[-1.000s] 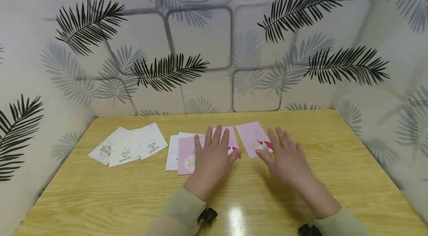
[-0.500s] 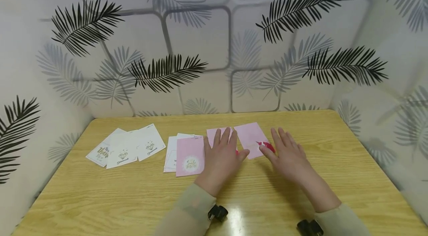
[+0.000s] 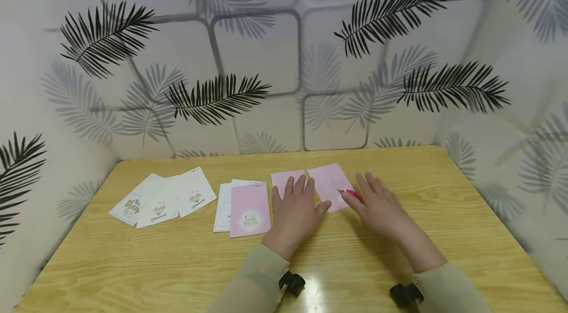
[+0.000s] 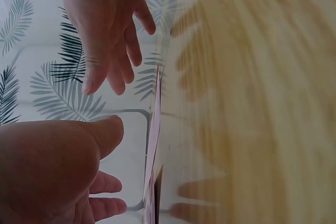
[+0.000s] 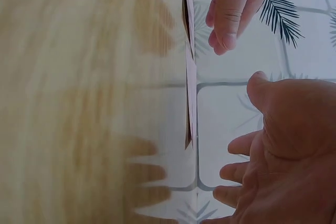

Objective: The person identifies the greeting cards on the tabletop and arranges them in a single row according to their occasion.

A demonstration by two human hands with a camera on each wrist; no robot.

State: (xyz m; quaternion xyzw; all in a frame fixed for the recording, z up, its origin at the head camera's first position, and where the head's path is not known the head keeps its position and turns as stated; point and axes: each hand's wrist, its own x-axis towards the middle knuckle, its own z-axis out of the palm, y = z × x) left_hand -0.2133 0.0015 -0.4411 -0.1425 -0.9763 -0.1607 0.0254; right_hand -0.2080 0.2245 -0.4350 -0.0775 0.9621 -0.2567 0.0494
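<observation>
Your left hand (image 3: 296, 214) hovered, fingers spread and holding nothing, over a thin rectangular pink paper card (image 3: 280, 180); your right hand (image 3: 381, 207), equally spread and empty, hung at four o'clock of a second pink paper card (image 3: 325, 180), its long axis running eleven to five, red print (image 3: 352, 193) toward five, on the grained yellow wooden surface (image 3: 155, 268).

Left fingers (image 4: 107, 208) hang near a pink card (image 4: 154, 127).

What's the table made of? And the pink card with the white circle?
The table looks like shiny wood, or maybe wood-look laminate: streaky grain, bright reflection. The pink card seems like paper or thin cardstock, probably matte: flat, straight-edged, printed, no glare.
</observation>
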